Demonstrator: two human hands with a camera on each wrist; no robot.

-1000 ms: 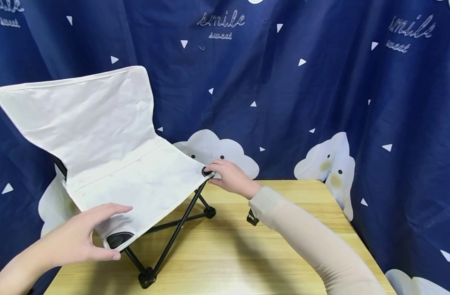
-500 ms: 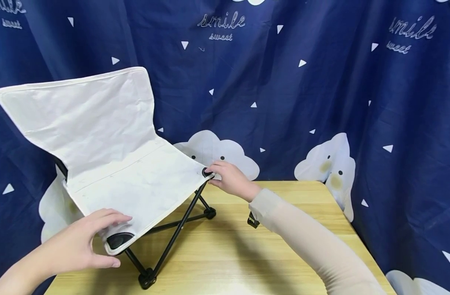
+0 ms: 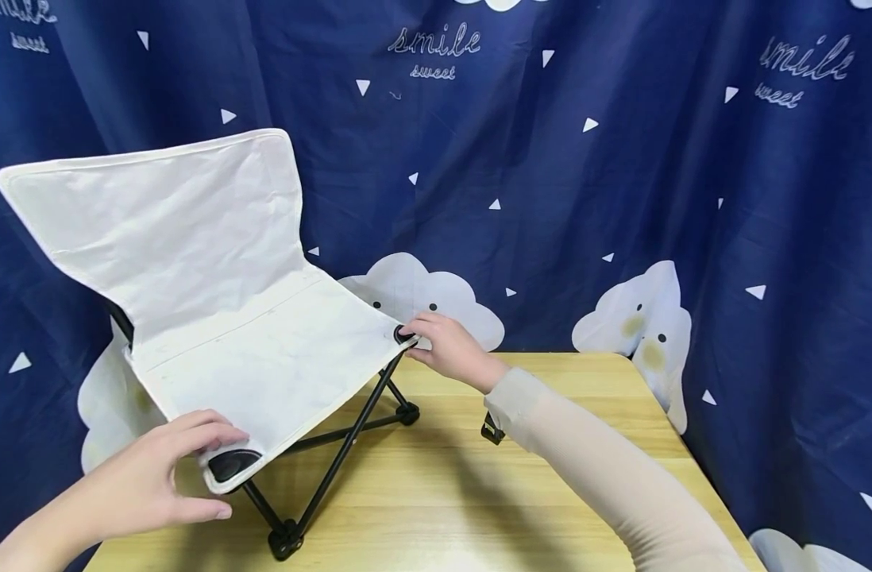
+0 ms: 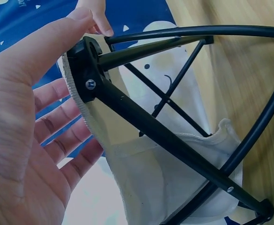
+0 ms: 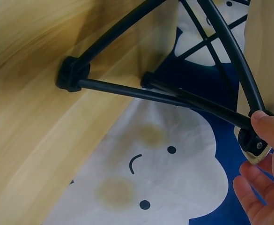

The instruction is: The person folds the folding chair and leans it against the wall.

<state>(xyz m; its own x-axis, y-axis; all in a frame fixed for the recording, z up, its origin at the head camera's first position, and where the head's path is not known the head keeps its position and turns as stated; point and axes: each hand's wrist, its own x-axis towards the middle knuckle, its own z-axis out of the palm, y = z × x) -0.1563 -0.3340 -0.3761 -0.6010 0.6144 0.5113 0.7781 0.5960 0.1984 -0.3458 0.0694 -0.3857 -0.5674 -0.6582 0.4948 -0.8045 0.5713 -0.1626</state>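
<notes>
A white fabric folding chair (image 3: 264, 349) with black crossed legs stands unfolded on the wooden table, its backrest at the left rear. Beside the seat's near corner is my left hand (image 3: 157, 477), fingers over the fabric by the black corner piece (image 3: 233, 465) and thumb spread below, apart from the corner in the head view. The left wrist view shows that corner's black bracket (image 4: 85, 70) between thumb and fingers. My right hand (image 3: 450, 347) grips the seat's far right corner. In the right wrist view its thumb (image 5: 263, 124) lies against the black tube under the seat.
The light wooden table (image 3: 436, 485) reaches its far edge behind the right arm. A dark blue curtain (image 3: 522, 143) with white clouds and triangles hangs behind and at both sides. A small black object (image 3: 491, 429) shows below the right sleeve's cuff.
My left hand's fingers have shifted slightly back and bent down a little toward the seat corner. The right hand keeps its grip, and the chair stays in place.
</notes>
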